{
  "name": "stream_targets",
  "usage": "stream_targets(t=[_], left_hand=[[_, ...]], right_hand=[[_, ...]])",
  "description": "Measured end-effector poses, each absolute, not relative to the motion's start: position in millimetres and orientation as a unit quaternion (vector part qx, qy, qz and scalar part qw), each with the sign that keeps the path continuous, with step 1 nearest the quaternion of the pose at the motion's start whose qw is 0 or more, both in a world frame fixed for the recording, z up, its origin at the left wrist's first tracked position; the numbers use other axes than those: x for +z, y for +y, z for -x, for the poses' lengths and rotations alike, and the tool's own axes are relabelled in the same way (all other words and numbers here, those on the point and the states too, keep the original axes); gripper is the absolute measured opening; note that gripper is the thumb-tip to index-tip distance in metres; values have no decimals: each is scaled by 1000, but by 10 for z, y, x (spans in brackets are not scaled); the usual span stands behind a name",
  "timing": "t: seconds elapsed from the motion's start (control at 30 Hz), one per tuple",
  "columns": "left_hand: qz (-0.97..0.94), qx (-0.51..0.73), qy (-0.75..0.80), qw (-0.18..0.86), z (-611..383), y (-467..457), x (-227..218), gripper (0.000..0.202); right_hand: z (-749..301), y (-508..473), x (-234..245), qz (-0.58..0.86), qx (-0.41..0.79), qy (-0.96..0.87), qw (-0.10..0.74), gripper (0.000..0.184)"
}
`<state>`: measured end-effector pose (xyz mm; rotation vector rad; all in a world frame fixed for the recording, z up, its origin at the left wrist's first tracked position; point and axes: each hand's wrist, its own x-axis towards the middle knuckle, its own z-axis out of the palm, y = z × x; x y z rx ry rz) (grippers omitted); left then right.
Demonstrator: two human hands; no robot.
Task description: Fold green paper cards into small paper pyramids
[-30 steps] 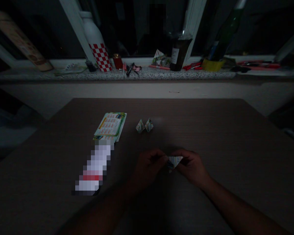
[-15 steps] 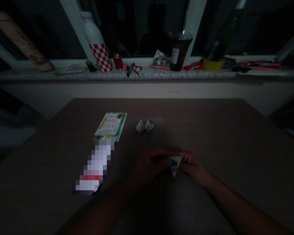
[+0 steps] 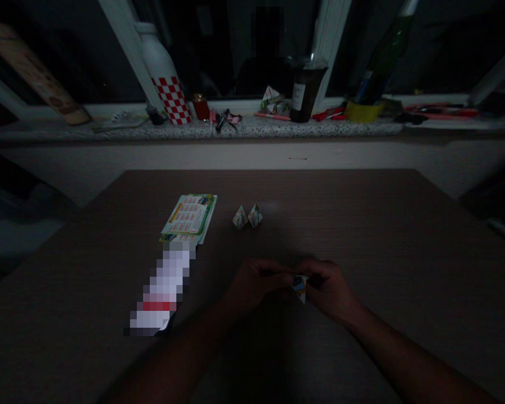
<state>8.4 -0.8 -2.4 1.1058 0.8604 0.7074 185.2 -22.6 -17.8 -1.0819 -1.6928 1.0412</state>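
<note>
A small folded paper triangle (image 3: 300, 288), printed in white, blue and orange, points downward between my hands above the table. My left hand (image 3: 258, 284) pinches its left side, thumb in front and fingers behind. On its right side my right hand (image 3: 326, 286) has its fingers closed against the paper. Part of the triangle is hidden by the fingers. Beyond my hands, a folded paper piece with two peaks (image 3: 248, 217) stands on the brown table (image 3: 340, 213).
Left of the folded piece lies a stack of printed cards (image 3: 189, 216), with a blurred-out flat item (image 3: 164, 286) nearer to me. Along the granite sill (image 3: 261, 130) stand a checkered bottle (image 3: 172, 98), a dark cup (image 3: 306, 92) and a green bottle (image 3: 382, 62).
The paper triangle has turned and shows a narrower face now. My right hand has shifted slightly and covers more of its right side.
</note>
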Motion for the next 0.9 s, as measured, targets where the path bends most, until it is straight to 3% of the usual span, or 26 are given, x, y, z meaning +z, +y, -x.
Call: stream_targets(t=[0.33,0.9], left_hand=[[-439,337,368,747,-114,-24,-92,23],[-465,344,423,698,-111,-1,-59,30]], right_hand=[[-1817,-218,-158,435,551,-569,428,24],[-1812,-209,-179,389,638,-542,384,31]])
